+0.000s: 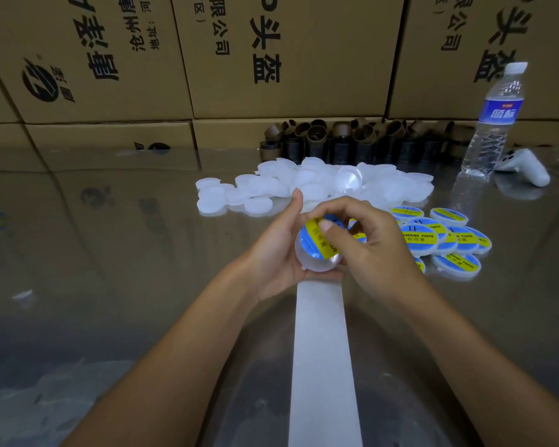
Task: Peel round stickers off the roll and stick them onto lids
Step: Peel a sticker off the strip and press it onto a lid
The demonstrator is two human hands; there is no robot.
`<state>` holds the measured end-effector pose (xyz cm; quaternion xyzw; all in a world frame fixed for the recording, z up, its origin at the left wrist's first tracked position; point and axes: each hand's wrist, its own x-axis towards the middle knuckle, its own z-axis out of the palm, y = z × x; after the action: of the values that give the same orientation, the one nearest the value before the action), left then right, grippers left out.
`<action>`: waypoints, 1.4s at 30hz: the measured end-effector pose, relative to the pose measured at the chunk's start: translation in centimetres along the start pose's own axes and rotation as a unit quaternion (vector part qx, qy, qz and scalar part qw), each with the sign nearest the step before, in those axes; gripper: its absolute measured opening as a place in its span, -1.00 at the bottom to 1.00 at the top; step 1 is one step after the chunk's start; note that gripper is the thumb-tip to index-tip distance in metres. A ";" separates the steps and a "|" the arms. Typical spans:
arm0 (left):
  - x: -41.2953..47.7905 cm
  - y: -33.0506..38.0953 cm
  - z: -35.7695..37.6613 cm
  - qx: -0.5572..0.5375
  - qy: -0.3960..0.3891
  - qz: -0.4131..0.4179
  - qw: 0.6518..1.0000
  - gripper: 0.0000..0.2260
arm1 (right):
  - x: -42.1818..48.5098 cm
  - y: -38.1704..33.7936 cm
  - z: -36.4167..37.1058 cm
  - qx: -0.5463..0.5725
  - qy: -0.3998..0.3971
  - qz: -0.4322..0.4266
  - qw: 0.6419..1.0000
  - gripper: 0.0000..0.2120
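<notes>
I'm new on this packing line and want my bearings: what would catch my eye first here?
Centre frame, the left hand grips a clear lid while the right hand pinches a blue and yellow sticker onto it, a white backing strip trailing toward the camera. Behind lies a heap of plain lids; to the right, finished labelled lids and a water bottle.

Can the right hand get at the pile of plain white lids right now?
Probably yes: the pile of plain lids lies just beyond it with nothing between. But the right hand is pinching a sticker at the lid held by the left hand, so it must let go first.
</notes>
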<state>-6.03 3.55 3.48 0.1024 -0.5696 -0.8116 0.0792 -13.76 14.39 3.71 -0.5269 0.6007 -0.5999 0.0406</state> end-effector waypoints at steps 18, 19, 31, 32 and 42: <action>-0.1 0.4 0.1 -0.008 0.011 0.000 1.000 -0.27 | -0.2 1.1 -0.3 -0.156 -0.037 -0.036 0.986 -0.77; -0.1 0.5 0.1 -0.007 0.013 -0.001 1.000 -0.27 | -0.2 1.1 -0.4 -0.158 -0.038 -0.036 0.986 -0.78; -0.2 0.4 0.1 -0.007 0.003 0.006 1.000 -0.32 | -0.3 1.2 -0.5 -0.180 -0.047 -0.054 0.981 -0.79; -0.2 0.4 0.1 -0.007 0.002 0.008 1.000 -0.34 | -0.2 1.2 -0.4 -0.181 -0.046 -0.055 0.981 -0.79; -0.1 0.4 0.1 0.000 -0.002 0.004 1.000 -0.27 | -0.2 1.6 -0.4 -0.216 -0.025 -0.069 0.974 -0.81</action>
<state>-5.98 3.50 3.86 0.0987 -0.5702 -0.8115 0.0811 -14.83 14.33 2.49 -0.5784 0.6772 -0.4436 -0.1004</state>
